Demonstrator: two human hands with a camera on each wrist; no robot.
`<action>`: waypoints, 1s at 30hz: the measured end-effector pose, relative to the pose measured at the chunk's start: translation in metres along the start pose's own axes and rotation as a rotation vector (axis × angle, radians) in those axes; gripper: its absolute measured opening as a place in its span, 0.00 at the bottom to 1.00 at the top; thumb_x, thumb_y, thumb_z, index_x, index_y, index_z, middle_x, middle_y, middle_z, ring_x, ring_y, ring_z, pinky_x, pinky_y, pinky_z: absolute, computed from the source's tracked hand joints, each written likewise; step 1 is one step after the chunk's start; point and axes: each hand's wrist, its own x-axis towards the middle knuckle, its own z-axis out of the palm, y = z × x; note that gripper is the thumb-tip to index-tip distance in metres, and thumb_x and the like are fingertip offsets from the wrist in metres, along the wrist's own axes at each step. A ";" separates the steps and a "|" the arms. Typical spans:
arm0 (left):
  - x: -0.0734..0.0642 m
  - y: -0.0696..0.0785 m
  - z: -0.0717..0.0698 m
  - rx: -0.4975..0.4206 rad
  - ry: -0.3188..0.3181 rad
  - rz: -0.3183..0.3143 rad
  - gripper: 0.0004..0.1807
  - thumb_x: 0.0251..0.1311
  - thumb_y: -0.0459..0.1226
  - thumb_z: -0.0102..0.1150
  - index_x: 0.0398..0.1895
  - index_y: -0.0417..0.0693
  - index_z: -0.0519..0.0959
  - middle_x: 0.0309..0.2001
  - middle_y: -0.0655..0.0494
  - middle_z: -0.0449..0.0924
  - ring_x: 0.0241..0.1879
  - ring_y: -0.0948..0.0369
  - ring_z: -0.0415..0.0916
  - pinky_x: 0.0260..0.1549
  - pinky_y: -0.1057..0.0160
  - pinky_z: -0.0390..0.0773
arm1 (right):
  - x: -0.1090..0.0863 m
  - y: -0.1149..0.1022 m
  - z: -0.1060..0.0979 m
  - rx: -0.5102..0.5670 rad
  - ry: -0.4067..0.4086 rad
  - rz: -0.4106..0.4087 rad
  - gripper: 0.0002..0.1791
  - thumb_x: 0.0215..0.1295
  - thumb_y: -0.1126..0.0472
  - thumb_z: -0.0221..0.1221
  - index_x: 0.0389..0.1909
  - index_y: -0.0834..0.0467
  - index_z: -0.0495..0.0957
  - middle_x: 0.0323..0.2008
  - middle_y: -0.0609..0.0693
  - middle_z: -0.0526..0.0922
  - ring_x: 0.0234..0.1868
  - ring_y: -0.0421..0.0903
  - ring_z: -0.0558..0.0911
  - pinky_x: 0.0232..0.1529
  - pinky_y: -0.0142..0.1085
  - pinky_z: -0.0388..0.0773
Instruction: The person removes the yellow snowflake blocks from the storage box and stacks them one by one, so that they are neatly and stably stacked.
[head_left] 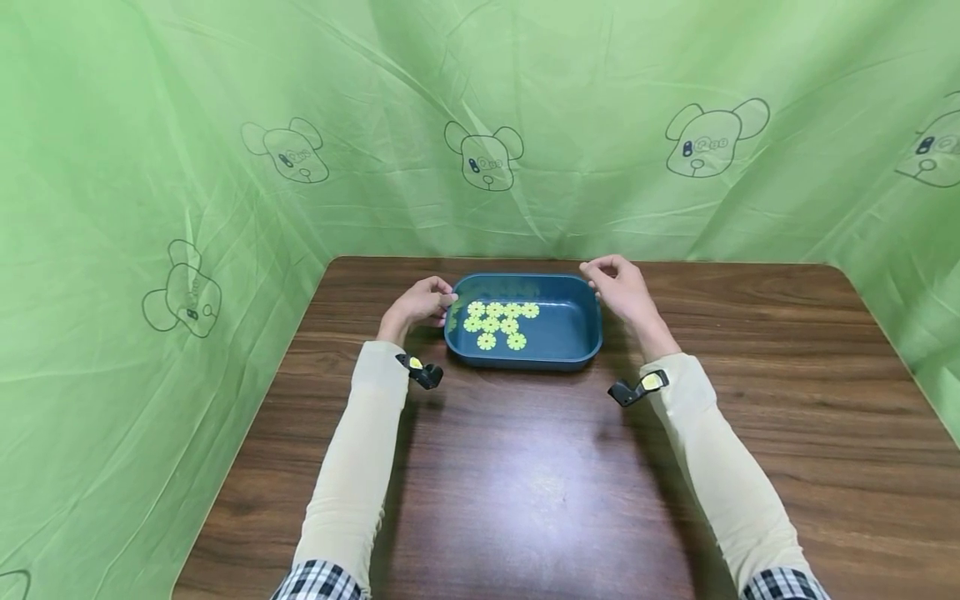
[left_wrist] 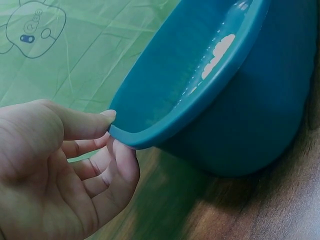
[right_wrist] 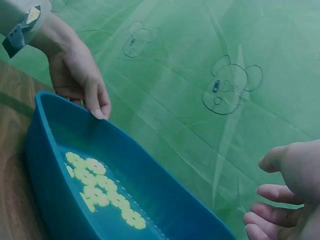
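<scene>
A blue rectangular tub with rounded corners stands on the table, several yellow flower-shaped pieces lying flat in its left part. My left hand pinches the tub's left rim, thumb on the inside and fingers beneath the edge, as the left wrist view shows. My right hand hovers by the back right corner of the tub. In the right wrist view that hand is apart from the rim, its fingers loosely bent with nothing between them.
The brown wooden table extends in front of the tub and to both sides. Behind and to the left hangs a green curtain printed with cartoon heads. Each forearm wears a black wrist camera over a pale sleeve.
</scene>
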 end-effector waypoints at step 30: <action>0.000 0.001 0.001 -0.004 0.007 -0.006 0.10 0.69 0.37 0.51 0.47 0.44 0.65 0.34 0.48 0.68 0.29 0.57 0.69 0.49 0.46 0.74 | 0.003 0.016 0.060 -0.085 -0.153 -0.025 0.20 0.67 0.48 0.57 0.49 0.59 0.72 0.44 0.55 0.76 0.42 0.49 0.75 0.42 0.37 0.72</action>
